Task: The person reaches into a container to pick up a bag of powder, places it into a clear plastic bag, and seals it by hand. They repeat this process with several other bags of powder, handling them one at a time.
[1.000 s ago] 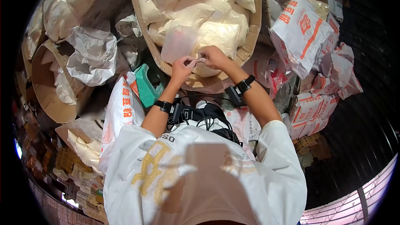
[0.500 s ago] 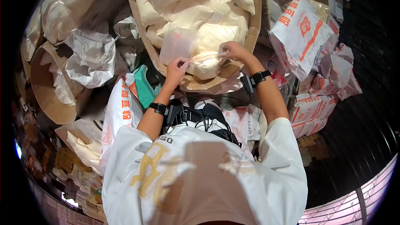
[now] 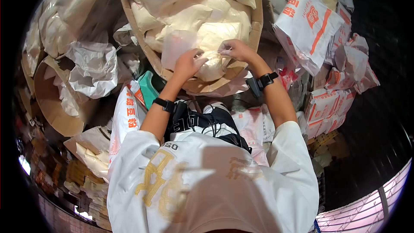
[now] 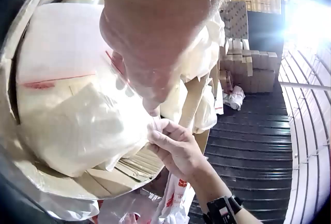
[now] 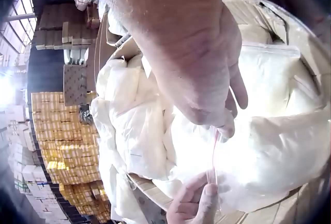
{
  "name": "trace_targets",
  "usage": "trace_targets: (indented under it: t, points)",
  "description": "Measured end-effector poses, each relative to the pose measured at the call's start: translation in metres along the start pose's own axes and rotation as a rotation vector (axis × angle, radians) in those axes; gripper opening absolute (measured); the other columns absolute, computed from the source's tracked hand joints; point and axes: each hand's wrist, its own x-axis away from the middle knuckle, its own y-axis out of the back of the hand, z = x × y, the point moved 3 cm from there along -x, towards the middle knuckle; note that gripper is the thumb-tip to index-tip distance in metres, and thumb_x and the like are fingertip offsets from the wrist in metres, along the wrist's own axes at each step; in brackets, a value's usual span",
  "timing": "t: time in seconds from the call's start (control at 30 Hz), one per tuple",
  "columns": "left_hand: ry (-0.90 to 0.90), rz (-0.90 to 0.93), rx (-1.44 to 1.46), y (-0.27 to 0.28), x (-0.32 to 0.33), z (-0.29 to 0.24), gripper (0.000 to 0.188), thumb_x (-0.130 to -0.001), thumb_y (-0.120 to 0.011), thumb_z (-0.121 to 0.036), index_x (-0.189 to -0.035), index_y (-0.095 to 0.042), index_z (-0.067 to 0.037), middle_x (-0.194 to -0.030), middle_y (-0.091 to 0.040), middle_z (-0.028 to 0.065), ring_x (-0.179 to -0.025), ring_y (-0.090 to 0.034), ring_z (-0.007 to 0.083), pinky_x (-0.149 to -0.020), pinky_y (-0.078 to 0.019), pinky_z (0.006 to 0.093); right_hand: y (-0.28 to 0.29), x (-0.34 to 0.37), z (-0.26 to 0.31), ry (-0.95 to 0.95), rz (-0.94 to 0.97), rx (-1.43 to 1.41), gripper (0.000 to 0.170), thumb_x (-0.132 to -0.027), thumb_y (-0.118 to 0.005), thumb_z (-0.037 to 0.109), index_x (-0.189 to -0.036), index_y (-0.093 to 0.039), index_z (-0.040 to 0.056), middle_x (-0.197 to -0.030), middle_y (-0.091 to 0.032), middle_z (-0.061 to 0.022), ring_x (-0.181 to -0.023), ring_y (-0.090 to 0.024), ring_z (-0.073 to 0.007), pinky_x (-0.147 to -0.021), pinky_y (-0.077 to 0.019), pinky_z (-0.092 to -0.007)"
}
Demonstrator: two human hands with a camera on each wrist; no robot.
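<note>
A clear plastic bag of pale powder (image 3: 211, 68) lies at the near end of a large carton. The left hand (image 3: 189, 64) is at the bag's left side and, in the right wrist view, pinches its red-lined top edge between thumb and finger. The right hand (image 3: 238, 51) is over the right side; the left wrist view shows its thumb and forefinger pinching the edge's other end. The red line (image 5: 214, 149) runs between the hands. A translucent pinkish bag (image 3: 177, 48) lies beside the left hand.
The carton's cardboard rim (image 3: 255, 21) curves around several more powder-filled bags. White sacks with orange print (image 3: 308, 28) stand at the right, another (image 3: 129, 112) at the left beside a green container (image 3: 148, 88). An open carton (image 3: 56, 99) stands further left.
The hands were together a second ago, then moved apart along the bag's edge, the right hand moving rightward. Since then they have come slightly closer, and the head view has shifted a little.
</note>
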Motion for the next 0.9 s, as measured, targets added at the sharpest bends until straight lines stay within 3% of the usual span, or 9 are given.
trace_targets:
  t: [0.17, 0.4, 0.6, 0.7, 0.9]
  points:
    - [0.089, 0.109, 0.012, -0.008, -0.024, -0.015, 0.04, -0.085, -0.072, -0.033, -0.116, -0.065, -0.008, -0.095, -0.071, 0.0144, -0.081, -0.067, 0.0325, -0.072, -0.0535, 0.0386, -0.002, -0.001, -0.016, 0.038, -0.074, -0.034, 0.014, -0.088, -0.069, 0.011, -0.094, -0.067, -0.0015, -0.08, -0.067, -0.006, -0.074, -0.058, -0.014, -0.071, -0.048, -0.0303]
    - [-0.096, 0.134, 0.004, -0.031, -0.033, 0.001, 0.028, -0.084, -0.073, -0.03, -0.096, -0.073, -0.005, -0.09, -0.07, 0.0166, -0.075, -0.066, 0.0336, -0.069, -0.0519, 0.0406, -0.007, 0.013, -0.007, 0.08, -0.109, 0.114, 0.015, -0.09, -0.066, 0.013, -0.094, -0.064, -0.0019, -0.079, -0.065, -0.0107, -0.073, -0.056, -0.0147, -0.071, -0.0473, -0.031]
    - [-0.028, 0.373, 0.079, -0.032, -0.022, -0.025, 0.021, -0.083, -0.072, -0.023, -0.091, -0.07, -0.003, -0.081, -0.067, 0.0165, -0.069, -0.062, 0.0324, -0.066, -0.05, 0.0379, -0.018, 0.05, -0.007, 0.102, -0.171, 0.012, 0.017, -0.09, -0.067, 0.013, -0.097, -0.065, -0.002, -0.081, -0.067, -0.0081, -0.075, -0.058, -0.0131, -0.071, -0.0477, -0.0298]
    - [-0.122, 0.296, 0.096, -0.041, -0.013, -0.024, 0.014, -0.086, -0.071, -0.013, -0.092, -0.067, 0.0, -0.075, -0.065, 0.0121, -0.064, -0.058, 0.0196, -0.062, -0.0491, 0.0315, -0.029, 0.06, -0.026, 0.097, -0.239, -0.169, 0.014, -0.089, -0.067, 0.011, -0.096, -0.066, -0.0018, -0.085, -0.068, -0.0062, -0.079, -0.059, -0.0128, -0.073, -0.0485, -0.029]
    - [0.088, 0.251, 0.229, -0.044, -0.004, -0.006, 0.01, -0.086, -0.071, -0.008, -0.09, -0.067, 0.0, -0.076, -0.066, 0.0069, -0.068, -0.058, 0.0121, -0.063, -0.0473, 0.0276, -0.041, 0.06, -0.04, 0.096, -0.4, -0.324, 0.015, -0.089, -0.068, 0.011, -0.097, -0.067, -0.0013, -0.092, -0.069, -0.0068, -0.085, -0.063, -0.0145, -0.076, -0.0501, -0.0293]
